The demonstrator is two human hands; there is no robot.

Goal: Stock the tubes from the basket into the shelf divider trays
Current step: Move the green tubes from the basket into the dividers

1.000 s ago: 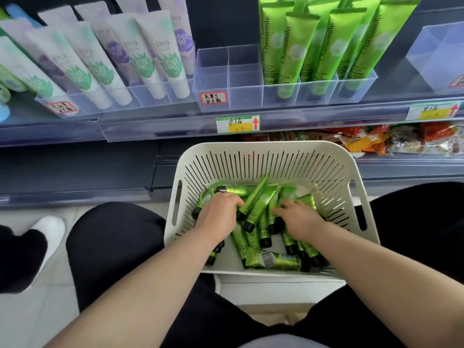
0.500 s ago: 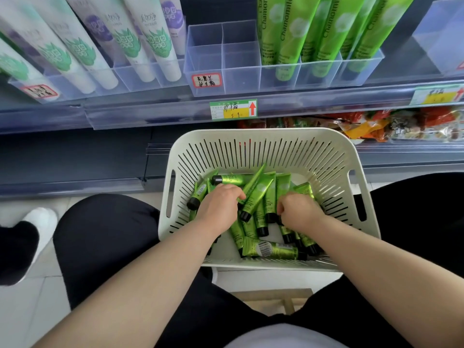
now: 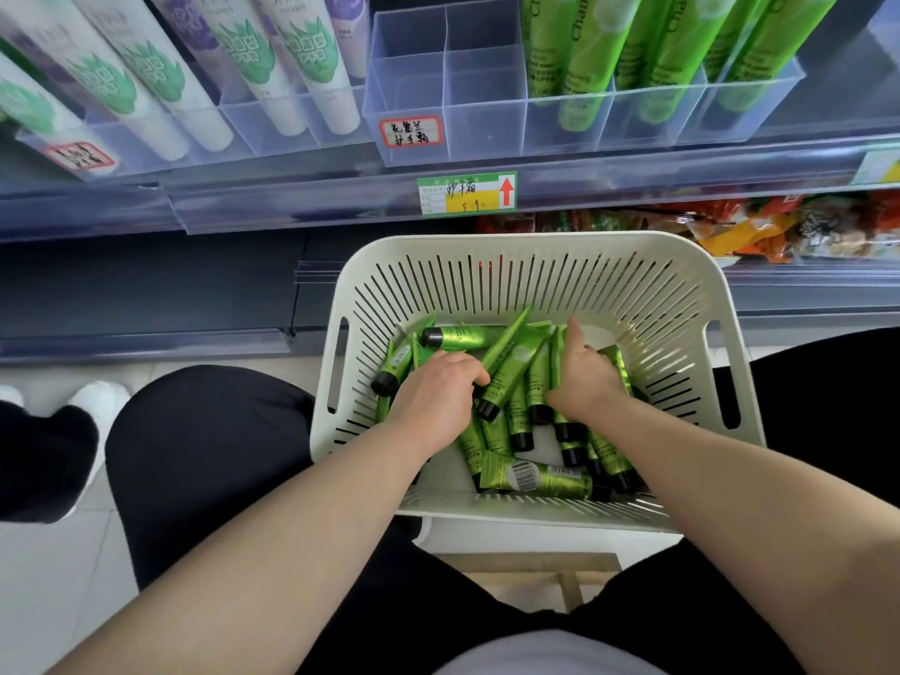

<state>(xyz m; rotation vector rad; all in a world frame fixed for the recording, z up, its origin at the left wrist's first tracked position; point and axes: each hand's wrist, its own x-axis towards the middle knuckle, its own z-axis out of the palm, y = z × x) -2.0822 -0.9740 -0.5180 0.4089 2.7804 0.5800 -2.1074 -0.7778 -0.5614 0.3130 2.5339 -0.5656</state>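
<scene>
A white basket point(image 3: 535, 246) with slits in its walls sits on a wooden stool point(image 3: 535, 562), between the person's knees. A pile of small green tubes point(image 3: 516, 367) with black caps lies in the bottom. Most of them are in the middle and along the near edge. One tube with a barcode point(image 3: 535, 477) lies flat by the near wall.

Both hands are down in the pile. The left hand point(image 3: 436, 399) is on the left side of the basket, with its fingers curled around some of the tubes. The right hand point(image 3: 584, 382) is in the middle. Its thumb points at the far wall, but its fingers go down among the tubes - I cannot tell if they hold any.

Up on the shelf stands a clear divider tray point(image 3: 482, 134). The boxes at its left end have nothing in them, and big green tubes point(image 3: 584, 56) stand in the boxes to the right. White tubes point(image 3: 311, 75) lean in another tray further left. A price tag point(image 3: 466, 193) with a red arrow sticks on the shelf edge - just under the tray. Snack bags point(image 3: 759, 231) lie on the lower shelf, past the far right corner of the basket.
</scene>
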